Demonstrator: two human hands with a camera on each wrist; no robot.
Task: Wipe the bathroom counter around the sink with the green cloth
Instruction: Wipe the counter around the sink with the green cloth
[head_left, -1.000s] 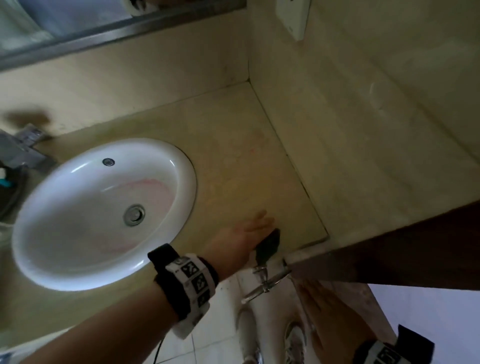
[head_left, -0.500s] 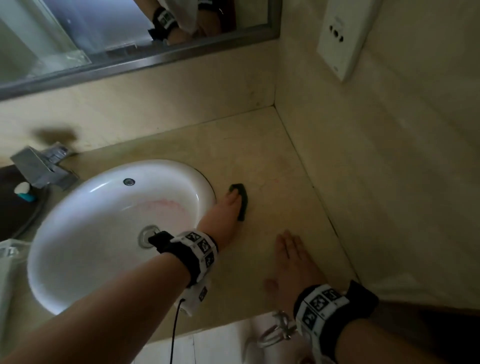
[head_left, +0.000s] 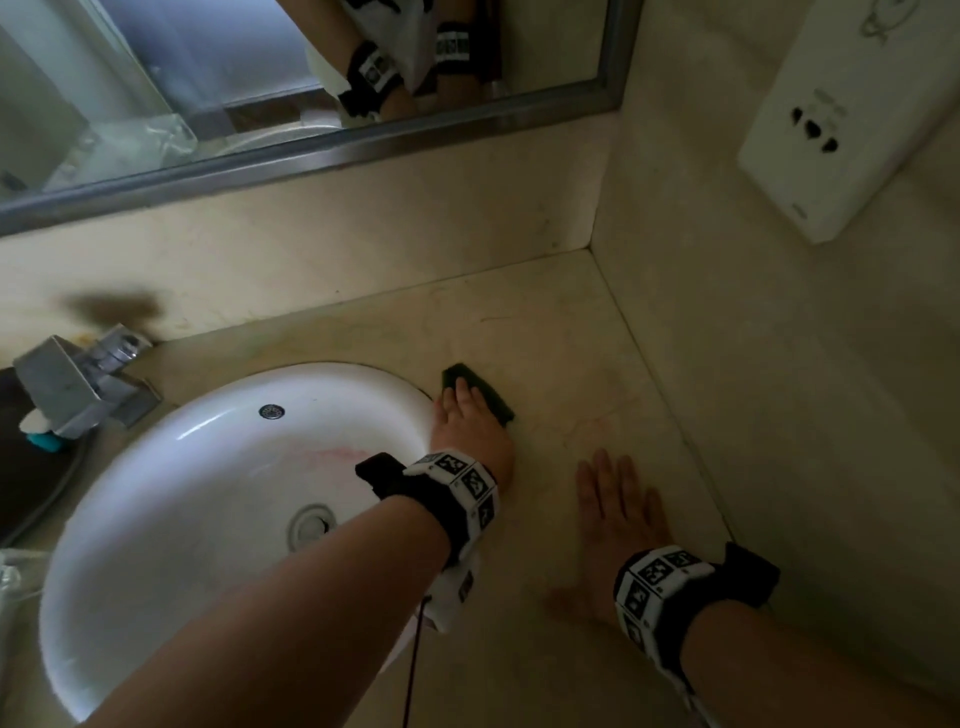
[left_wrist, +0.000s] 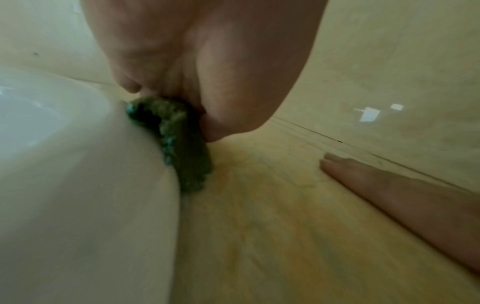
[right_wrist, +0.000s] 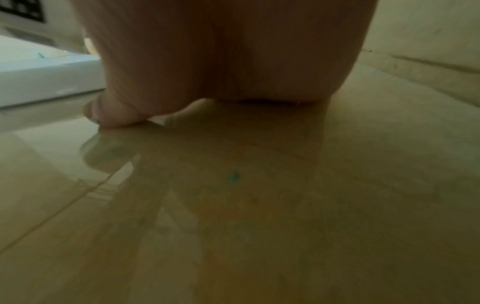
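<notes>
The dark green cloth (head_left: 491, 397) lies on the beige counter (head_left: 545, 322) against the right rim of the white sink (head_left: 208, 493). My left hand (head_left: 467, 423) lies on top of it with fingers stretched out, pressing it down. In the left wrist view the cloth (left_wrist: 182, 142) bends along the sink rim under my left hand (left_wrist: 197, 61), with the thumb beside it. My right hand (head_left: 618, 509) rests flat on the counter to the right, palm down and holding nothing. The right wrist view shows my right hand (right_wrist: 221, 61) lying on the glossy stone.
A chrome faucet (head_left: 78, 384) stands at the sink's back left. The mirror (head_left: 311, 78) runs along the back wall. A white socket box (head_left: 841, 119) hangs on the right side wall (head_left: 779, 364), which closes off the counter's right edge.
My left hand has slid the cloth from the counter's front edge back along the sink's right rim. My right hand rose from below the counter and settled flat on it.
</notes>
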